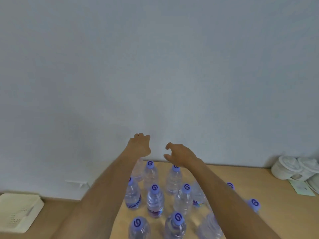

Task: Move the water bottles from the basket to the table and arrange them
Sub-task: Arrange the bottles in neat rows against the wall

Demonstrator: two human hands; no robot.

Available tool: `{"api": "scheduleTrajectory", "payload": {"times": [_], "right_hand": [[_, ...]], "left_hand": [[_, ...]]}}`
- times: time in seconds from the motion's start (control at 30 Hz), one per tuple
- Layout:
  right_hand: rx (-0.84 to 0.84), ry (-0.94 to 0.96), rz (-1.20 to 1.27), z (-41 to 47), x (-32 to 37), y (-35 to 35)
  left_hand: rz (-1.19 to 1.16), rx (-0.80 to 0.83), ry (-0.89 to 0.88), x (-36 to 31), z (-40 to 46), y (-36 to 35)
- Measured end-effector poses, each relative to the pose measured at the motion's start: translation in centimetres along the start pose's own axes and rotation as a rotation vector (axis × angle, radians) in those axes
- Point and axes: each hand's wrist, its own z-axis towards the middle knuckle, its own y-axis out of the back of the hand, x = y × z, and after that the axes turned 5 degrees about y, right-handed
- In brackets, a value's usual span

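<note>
Nearest the camera, three water bottles (175, 225) are standing upright along the bottom edge of the view on the wooden table (276, 200), their purple caps facing up and their clear bodies showing only clear water inside. Behind them more bottles are standing in loose rows, all upright and all capped (about a dozen are showing, some half hidden by the forearms). Two further caps are peeking out to the right of the right forearm.

Off to the left, lower than the tabletop, a cream plastic basket (19, 211) is sitting; what it is holding cannot be told, since that part is blurred.

Both bare arms are reaching out over the bottles toward the wall (155, 66). The left hand (140, 145) is hanging over the far-left bottle with its fingers curled downward, holding nothing that shows. The right hand (179, 155) is hovering above the cap of a back-row bottle, thumb and fingers parted and bent, gripping nothing.

At the far right of the table, rolled white towels (296, 169) are lying against the wall.
</note>
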Motion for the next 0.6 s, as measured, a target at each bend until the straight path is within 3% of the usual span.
{"api": "scheduleTrajectory", "payload": {"times": [0.23,0.6], "right_hand": [[0.209,0.029,-0.091,5.6,6.3,-3.0],[0.347,-0.043,-0.314,8.3,6.6,-5.1]], "left_hand": [[0.032,0.112,-0.050,5.3,2.8,-2.2],[0.056,0.182,-0.219,7.3,5.8,-4.6]]}}
